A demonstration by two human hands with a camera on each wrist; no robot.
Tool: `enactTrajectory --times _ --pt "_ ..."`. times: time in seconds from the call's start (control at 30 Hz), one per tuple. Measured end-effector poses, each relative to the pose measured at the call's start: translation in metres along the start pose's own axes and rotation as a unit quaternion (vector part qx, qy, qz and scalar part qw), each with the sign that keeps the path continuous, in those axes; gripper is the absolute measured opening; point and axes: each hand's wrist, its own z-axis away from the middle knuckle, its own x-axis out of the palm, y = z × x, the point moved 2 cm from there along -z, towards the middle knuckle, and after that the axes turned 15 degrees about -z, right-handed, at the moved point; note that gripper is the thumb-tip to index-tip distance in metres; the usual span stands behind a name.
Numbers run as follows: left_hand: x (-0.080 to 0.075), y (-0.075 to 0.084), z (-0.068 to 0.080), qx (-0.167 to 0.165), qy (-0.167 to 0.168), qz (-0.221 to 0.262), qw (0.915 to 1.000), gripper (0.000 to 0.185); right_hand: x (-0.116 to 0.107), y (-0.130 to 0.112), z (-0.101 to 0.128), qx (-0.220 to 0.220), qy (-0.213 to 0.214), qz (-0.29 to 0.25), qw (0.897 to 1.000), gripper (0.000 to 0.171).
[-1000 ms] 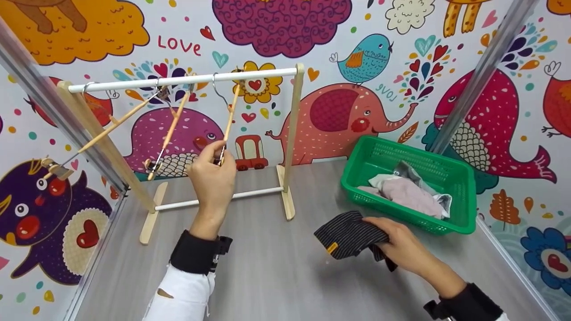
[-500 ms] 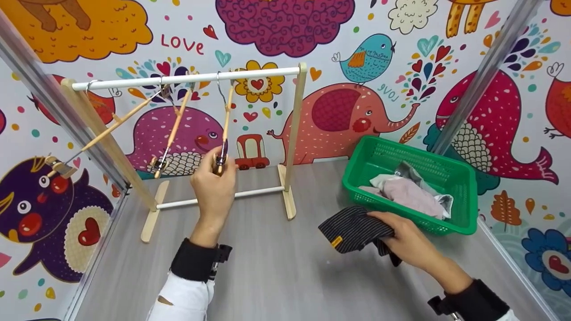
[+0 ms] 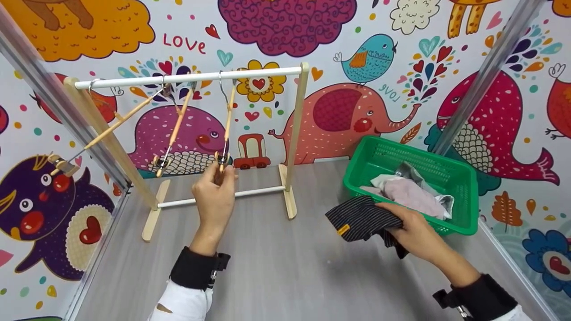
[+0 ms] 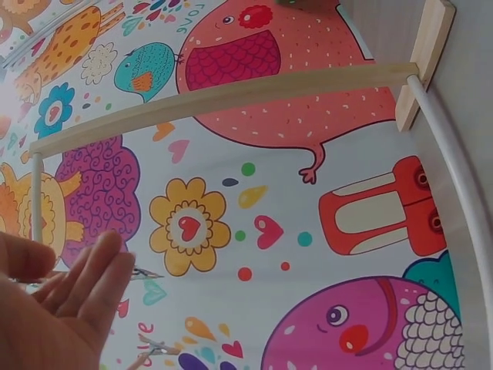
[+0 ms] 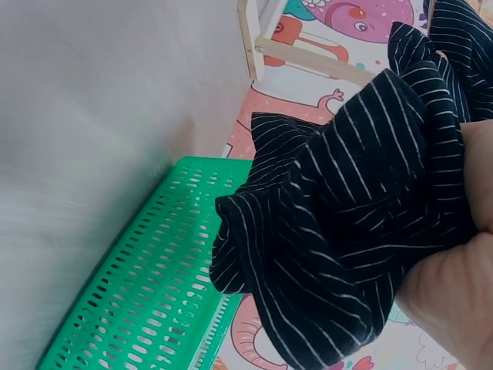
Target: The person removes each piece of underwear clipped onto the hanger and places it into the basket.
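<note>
My left hand (image 3: 215, 189) is raised in front of a small wooden clothes rack (image 3: 294, 133), just below the lower end of the rightmost wooden hanger (image 3: 228, 120). In the left wrist view the left hand (image 4: 54, 308) shows straight fingers and an empty palm. Two more hangers (image 3: 174, 129) hang from the white rail (image 3: 187, 79). My right hand (image 3: 412, 234) grips a bunched black pinstriped garment (image 3: 361, 217) above the grey table, next to the green basket's (image 3: 464, 223) near edge. The right wrist view shows the striped cloth (image 5: 347, 231) held by my fingers (image 5: 454, 308).
The green plastic basket (image 5: 139, 308) holds pink and grey clothes (image 3: 408, 189). Metal frame posts (image 3: 482, 76) stand at both sides against the cartoon-patterned wall. The rack's feet (image 3: 151, 214) rest on the grey tabletop (image 3: 276, 267).
My left hand has slid down off the hanger's clip and let go of it. My right hand has lifted the striped garment up and right, closer to the basket.
</note>
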Motion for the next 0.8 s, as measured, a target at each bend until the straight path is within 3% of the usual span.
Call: enactTrajectory --times 0.2,0.57,0.8 --pt "-0.002 -0.007 0.008 -0.005 -0.013 -0.014 0.9998 0.014 -0.010 0.000 -0.005 -0.015 0.018 0.006 1.000 0.052" --pt "-0.007 -0.023 0.026 0.014 -0.019 -0.053 0.9983 0.013 -0.033 -0.001 -0.018 -0.046 0.092 0.042 0.994 0.051" --pt "-0.008 -0.033 0.039 0.032 -0.033 -0.076 0.9960 0.010 -0.047 0.003 -0.029 -0.011 0.130 0.036 0.991 0.044"
